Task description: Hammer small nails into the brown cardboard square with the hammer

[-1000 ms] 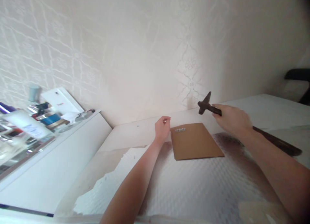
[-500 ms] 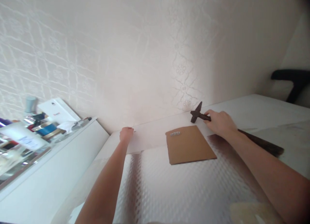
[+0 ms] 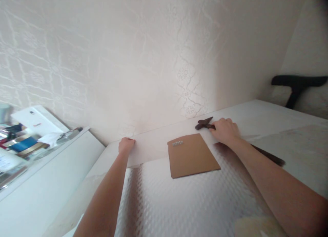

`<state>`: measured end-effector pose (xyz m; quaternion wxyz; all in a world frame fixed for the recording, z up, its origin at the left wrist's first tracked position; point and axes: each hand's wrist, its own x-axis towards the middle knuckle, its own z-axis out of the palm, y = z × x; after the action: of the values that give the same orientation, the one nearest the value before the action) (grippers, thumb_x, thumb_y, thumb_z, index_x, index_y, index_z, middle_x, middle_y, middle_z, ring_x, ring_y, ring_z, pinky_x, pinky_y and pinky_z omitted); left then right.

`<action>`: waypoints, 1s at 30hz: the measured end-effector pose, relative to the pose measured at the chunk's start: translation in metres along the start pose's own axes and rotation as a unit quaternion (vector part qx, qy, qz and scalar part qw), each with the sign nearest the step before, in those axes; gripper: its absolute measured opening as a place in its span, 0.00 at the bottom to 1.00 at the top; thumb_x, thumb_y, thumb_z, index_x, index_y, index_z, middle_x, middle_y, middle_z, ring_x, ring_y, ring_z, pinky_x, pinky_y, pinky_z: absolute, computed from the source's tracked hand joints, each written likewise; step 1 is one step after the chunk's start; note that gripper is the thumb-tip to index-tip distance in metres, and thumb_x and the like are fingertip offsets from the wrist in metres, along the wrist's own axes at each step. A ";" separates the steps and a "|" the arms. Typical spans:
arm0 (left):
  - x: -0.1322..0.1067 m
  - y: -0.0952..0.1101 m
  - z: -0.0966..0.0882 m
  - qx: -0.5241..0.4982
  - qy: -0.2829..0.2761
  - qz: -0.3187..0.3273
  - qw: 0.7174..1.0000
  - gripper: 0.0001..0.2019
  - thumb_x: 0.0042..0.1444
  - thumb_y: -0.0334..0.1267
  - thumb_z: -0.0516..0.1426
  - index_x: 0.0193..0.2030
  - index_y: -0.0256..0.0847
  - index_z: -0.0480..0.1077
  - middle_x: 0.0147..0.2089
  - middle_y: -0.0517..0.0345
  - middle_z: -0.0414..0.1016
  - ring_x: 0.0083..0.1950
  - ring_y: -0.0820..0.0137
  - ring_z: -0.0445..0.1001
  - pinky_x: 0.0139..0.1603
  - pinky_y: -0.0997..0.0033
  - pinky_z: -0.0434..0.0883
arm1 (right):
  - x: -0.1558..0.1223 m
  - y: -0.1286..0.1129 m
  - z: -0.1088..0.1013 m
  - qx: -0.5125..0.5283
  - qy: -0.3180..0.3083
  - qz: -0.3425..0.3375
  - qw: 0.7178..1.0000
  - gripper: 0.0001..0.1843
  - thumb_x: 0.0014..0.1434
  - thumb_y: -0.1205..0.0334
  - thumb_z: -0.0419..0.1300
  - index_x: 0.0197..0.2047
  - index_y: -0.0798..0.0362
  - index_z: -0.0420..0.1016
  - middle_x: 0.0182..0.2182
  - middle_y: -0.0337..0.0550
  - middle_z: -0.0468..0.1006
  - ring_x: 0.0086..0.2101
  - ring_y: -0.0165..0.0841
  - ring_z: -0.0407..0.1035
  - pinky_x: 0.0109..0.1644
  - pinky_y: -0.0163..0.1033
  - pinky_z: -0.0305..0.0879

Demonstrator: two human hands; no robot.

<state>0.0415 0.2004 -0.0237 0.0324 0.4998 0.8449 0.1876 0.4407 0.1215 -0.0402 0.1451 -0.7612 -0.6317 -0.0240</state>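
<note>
My right hand [image 3: 225, 130] is closed round the handle of a dark hammer [image 3: 204, 123] whose head lies low on the white table surface [image 3: 159, 146] near the wall. The long handle [image 3: 268, 155] runs back under my forearm. My left hand [image 3: 126, 144] rests with curled fingers at the far left edge of the surface, next to the wall; I cannot make out anything in it. Between my hands lies a brown cardboard sheet [image 3: 191, 155] with several small nails [image 3: 177, 143] at its far left corner. A clear embossed film [image 3: 184, 199] covers the near surface.
A patterned pale wall [image 3: 143, 66] rises right behind the table. At the left stands a white cabinet [image 3: 48, 172] topped with bottles, a white box and clutter [image 3: 23, 141]. A black chair armrest [image 3: 297, 82] shows at the far right.
My left hand went from beside the cardboard to the far left edge by the wall. My right hand lowered the hammer, so its head now lies on the surface.
</note>
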 end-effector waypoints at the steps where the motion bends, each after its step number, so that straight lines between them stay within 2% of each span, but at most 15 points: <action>1: -0.002 0.000 -0.001 0.001 0.000 0.002 1.000 0.11 0.50 0.42 0.58 0.37 0.40 0.77 0.42 0.43 0.79 0.43 0.56 0.77 0.38 0.64 0.73 | 0.000 0.000 0.000 -0.005 0.006 -0.001 1.000 0.18 0.58 0.58 0.51 0.44 0.57 0.78 0.42 0.60 0.75 0.46 0.50 0.67 0.42 0.49 0.64; 8: -0.021 0.003 -0.009 0.000 0.011 -0.002 1.000 0.10 0.50 0.42 0.59 0.36 0.40 0.76 0.43 0.43 0.78 0.45 0.55 0.76 0.40 0.63 0.72 | -0.006 -0.006 -0.003 0.024 0.037 0.017 0.999 0.17 0.59 0.60 0.51 0.44 0.54 0.78 0.41 0.57 0.75 0.45 0.48 0.67 0.43 0.50 0.63; 12: -0.030 0.011 -0.011 -0.015 0.014 -0.010 1.000 0.09 0.51 0.41 0.59 0.35 0.39 0.76 0.43 0.42 0.78 0.47 0.53 0.76 0.42 0.61 0.71 | -0.011 -0.015 -0.014 0.051 0.106 -0.001 0.993 0.18 0.61 0.59 0.50 0.46 0.54 0.77 0.42 0.57 0.75 0.46 0.48 0.65 0.43 0.49 0.63; 15: -0.048 0.029 -0.010 -0.053 0.006 0.020 0.998 0.11 0.55 0.42 0.56 0.38 0.39 0.76 0.42 0.46 0.79 0.47 0.58 0.75 0.42 0.67 0.69 | -0.017 -0.027 -0.021 0.112 0.164 -0.075 0.977 0.19 0.63 0.61 0.47 0.48 0.54 0.76 0.42 0.54 0.75 0.45 0.44 0.65 0.46 0.46 0.62; 18: -0.085 0.059 -0.009 -0.118 -0.023 0.084 0.989 0.14 0.57 0.45 0.54 0.39 0.40 0.76 0.39 0.55 0.79 0.42 0.67 0.76 0.38 0.74 0.68 | -0.026 -0.042 -0.023 0.167 0.183 -0.197 0.949 0.18 0.64 0.61 0.47 0.48 0.52 0.75 0.42 0.49 0.75 0.45 0.40 0.66 0.47 0.42 0.62; 20: -0.117 0.082 -0.009 -0.259 -0.086 0.176 0.946 0.16 0.56 0.47 0.55 0.37 0.36 0.76 0.37 0.53 0.78 0.40 0.68 0.74 0.37 0.73 0.67 | -0.032 -0.052 -0.021 0.191 0.174 -0.270 0.928 0.16 0.64 0.60 0.49 0.48 0.51 0.75 0.42 0.47 0.75 0.45 0.39 0.66 0.46 0.40 0.63; 22: -0.148 0.102 -0.008 -0.354 -0.140 0.216 0.899 0.16 0.53 0.48 0.57 0.35 0.35 0.76 0.34 0.54 0.77 0.37 0.69 0.72 0.36 0.73 0.67 | -0.037 -0.058 -0.019 0.211 0.164 -0.314 0.911 0.14 0.64 0.59 0.51 0.46 0.52 0.75 0.41 0.47 0.75 0.44 0.38 0.67 0.45 0.39 0.63; 24: -0.172 0.116 -0.005 -0.428 -0.191 0.213 0.857 0.15 0.52 0.47 0.58 0.34 0.35 0.75 0.34 0.54 0.76 0.35 0.71 0.71 0.35 0.73 0.66 | -0.039 -0.060 -0.016 0.230 0.162 -0.322 0.904 0.11 0.63 0.60 0.53 0.43 0.52 0.75 0.40 0.46 0.76 0.42 0.36 0.68 0.44 0.38 0.62; 26: -0.186 0.123 -0.001 -0.489 -0.225 0.182 0.823 0.14 0.51 0.45 0.58 0.34 0.35 0.75 0.33 0.55 0.75 0.33 0.73 0.70 0.35 0.73 0.66 | -0.038 -0.059 -0.014 0.248 0.168 -0.312 0.901 0.08 0.62 0.61 0.55 0.39 0.52 0.74 0.37 0.44 0.76 0.39 0.35 0.68 0.42 0.38 0.62; 30: -0.193 0.124 0.007 -0.554 -0.242 0.144 0.784 0.14 0.48 0.47 0.61 0.33 0.36 0.74 0.31 0.55 0.74 0.32 0.73 0.69 0.36 0.72 0.65 | -0.034 -0.057 -0.010 0.269 0.189 -0.300 0.896 0.05 0.60 0.62 0.57 0.35 0.52 0.73 0.33 0.43 0.76 0.34 0.34 0.68 0.37 0.37 0.61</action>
<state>0.2424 0.0901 -0.0122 0.4794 0.5405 0.4789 0.4987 0.3806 0.0961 -0.0277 0.4469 -0.4488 -0.7728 -0.0391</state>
